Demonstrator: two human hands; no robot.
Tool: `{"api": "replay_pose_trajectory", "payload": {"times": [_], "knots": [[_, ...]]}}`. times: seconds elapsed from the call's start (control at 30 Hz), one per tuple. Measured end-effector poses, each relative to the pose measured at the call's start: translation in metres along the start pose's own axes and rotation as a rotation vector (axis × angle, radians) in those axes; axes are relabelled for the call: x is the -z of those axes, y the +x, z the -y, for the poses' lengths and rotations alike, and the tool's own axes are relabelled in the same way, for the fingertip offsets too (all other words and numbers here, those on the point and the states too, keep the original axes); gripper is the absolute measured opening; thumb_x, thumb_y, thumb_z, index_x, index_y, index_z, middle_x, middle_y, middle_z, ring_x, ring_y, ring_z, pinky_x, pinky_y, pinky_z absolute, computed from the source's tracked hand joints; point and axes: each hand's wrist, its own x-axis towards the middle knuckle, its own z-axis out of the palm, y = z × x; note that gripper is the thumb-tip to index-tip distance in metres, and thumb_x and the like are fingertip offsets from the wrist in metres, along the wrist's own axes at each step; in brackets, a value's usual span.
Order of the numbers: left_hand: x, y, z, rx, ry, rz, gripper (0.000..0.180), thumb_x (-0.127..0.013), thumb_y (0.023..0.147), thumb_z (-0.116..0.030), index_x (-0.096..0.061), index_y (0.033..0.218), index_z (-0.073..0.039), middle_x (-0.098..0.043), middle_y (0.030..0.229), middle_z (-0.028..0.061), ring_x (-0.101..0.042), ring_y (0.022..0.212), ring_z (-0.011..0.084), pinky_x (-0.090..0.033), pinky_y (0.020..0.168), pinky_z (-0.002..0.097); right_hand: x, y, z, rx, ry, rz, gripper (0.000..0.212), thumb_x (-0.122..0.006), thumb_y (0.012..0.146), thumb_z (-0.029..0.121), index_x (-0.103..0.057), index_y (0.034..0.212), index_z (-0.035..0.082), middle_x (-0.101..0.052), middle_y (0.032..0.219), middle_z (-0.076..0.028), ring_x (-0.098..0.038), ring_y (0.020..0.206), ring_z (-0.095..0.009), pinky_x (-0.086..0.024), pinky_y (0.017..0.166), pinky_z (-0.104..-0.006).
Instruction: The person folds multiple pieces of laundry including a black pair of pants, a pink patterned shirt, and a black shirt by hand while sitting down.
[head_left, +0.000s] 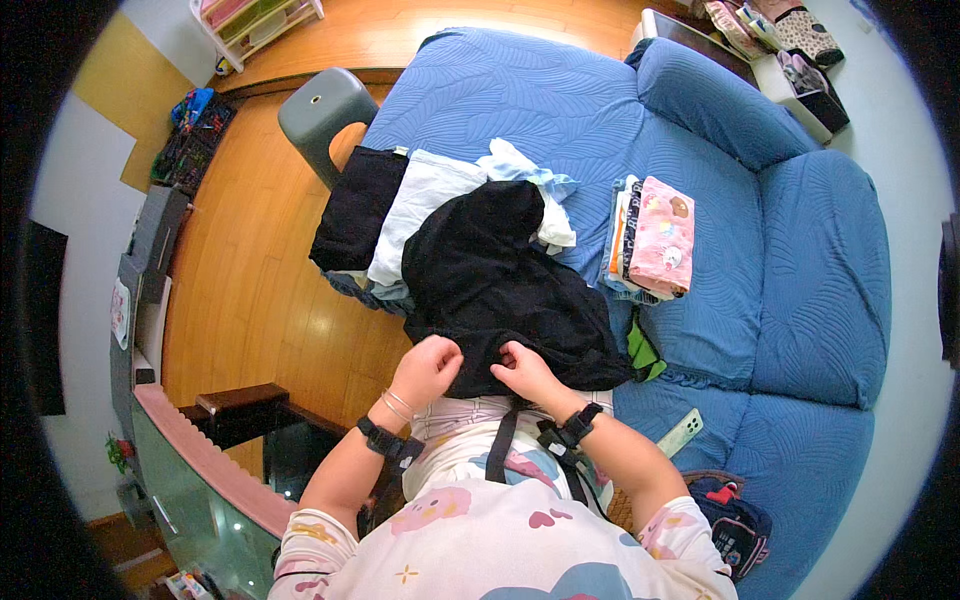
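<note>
A black garment (510,270) lies spread from my lap onto the blue sofa, its far end bunched. Along its near edge, my left hand (428,368) has its fingers curled closed on the cloth. A short gap to the right, my right hand (530,374) pinches the same edge between thumb and fingers. Beyond the garment, to the left, are a folded black piece of clothing (357,205) and a folded pale blue one (425,200). A crumpled white and light blue garment (520,165) lies behind the black one.
On the blue sofa (530,85), a folded clothes stack (660,235) with pink on top stands right. Nearby are a green cloth (644,348), a phone (680,432) and a dark bag (735,525). A grey stool (325,115) stands far left; a glass-topped table (205,485) is near left.
</note>
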Motion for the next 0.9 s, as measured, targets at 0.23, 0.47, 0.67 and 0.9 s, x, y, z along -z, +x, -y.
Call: {"api": "replay_pose_trajectory", "payload": {"times": [0.23, 0.47, 0.67, 0.9], "knots": [[-0.007, -0.017, 0.000, -0.143, 0.158, 0.236, 0.024, -0.072, 0.078, -0.021, -0.064, 0.094, -0.005, -0.060, 0.090, 0.0129, -0.060, 0.084, 0.0308, -0.050, 0.073, 0.0385, -0.001, 0.000, -0.010, 0.089, 0.363, 0.123, 0.019, -0.068, 0.084, 0.016, -0.060, 0.092, 0.000, -0.060, 0.075, -0.002, -0.053, 0.067, -0.010, -0.046, 0.060, -0.0282], [-0.006, -0.009, -0.045, -0.273, 0.241, 0.069, 0.051, -0.078, 0.068, -0.022, -0.055, 0.110, -0.003, -0.055, 0.104, 0.0187, -0.055, 0.095, 0.0374, -0.048, 0.083, 0.0426, 0.035, -0.011, 0.040, 0.034, 0.649, 0.169, 0.018, -0.064, 0.090, 0.017, -0.053, 0.091, 0.004, -0.051, 0.073, 0.004, -0.048, 0.065, -0.005, -0.043, 0.057, -0.0238], [-0.016, 0.000, -0.051, -0.185, 0.149, 0.100, 0.031, -0.062, 0.072, -0.003, -0.058, 0.103, -0.003, -0.060, 0.095, 0.0169, -0.059, 0.088, 0.0366, -0.050, 0.077, 0.0412, 0.057, -0.033, 0.056, 0.001, 0.762, 0.179, 0.020, -0.062, 0.092, 0.012, -0.056, 0.108, 0.003, -0.061, 0.085, 0.000, -0.057, 0.075, -0.008, -0.049, 0.071, -0.0246], [-0.011, 0.005, -0.051, -0.124, 0.053, 0.044, 0.024, -0.059, 0.076, -0.004, -0.059, 0.100, -0.001, -0.061, 0.094, 0.0190, -0.061, 0.086, 0.0370, -0.051, 0.077, 0.0397, 0.129, -0.056, -0.018, 0.086, -0.049, -0.512, 0.016, -0.062, 0.086, 0.012, -0.065, 0.096, 0.000, -0.066, 0.087, -0.013, -0.065, 0.081, -0.025, -0.051, 0.075, -0.0332]]}}
